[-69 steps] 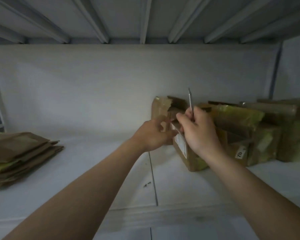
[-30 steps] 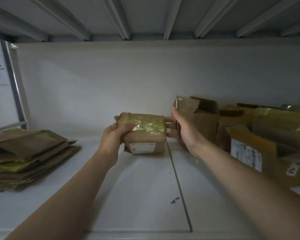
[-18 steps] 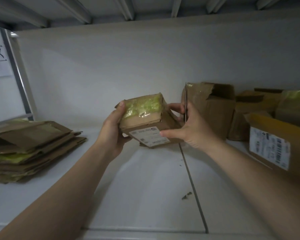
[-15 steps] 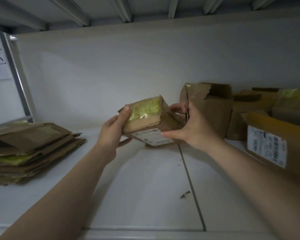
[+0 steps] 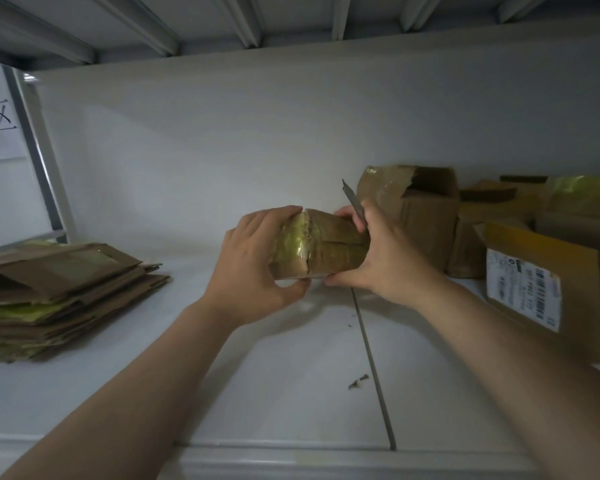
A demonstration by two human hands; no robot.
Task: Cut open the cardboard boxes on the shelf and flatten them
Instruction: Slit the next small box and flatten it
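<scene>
A small brown cardboard box (image 5: 321,247) wrapped in yellow-green tape is held in the air above the white shelf (image 5: 274,368). My left hand (image 5: 253,268) grips its left end, fingers curled over the top and thumb underneath. My right hand (image 5: 378,258) grips its right end and also holds a thin metal blade (image 5: 353,206) that points up and to the left. Along the box's top face runs a taped seam.
A stack of flattened cardboard (image 5: 49,299) lies at the left. Several more boxes stand at the right: an opened brown one (image 5: 420,209) behind my right hand and one with a white barcode label (image 5: 523,292). Small scraps (image 5: 357,381) lie on the shelf by its seam.
Both hands pulled the small box out from the group at the right, lifted it to the middle and turned it. Its white label no longer shows.
</scene>
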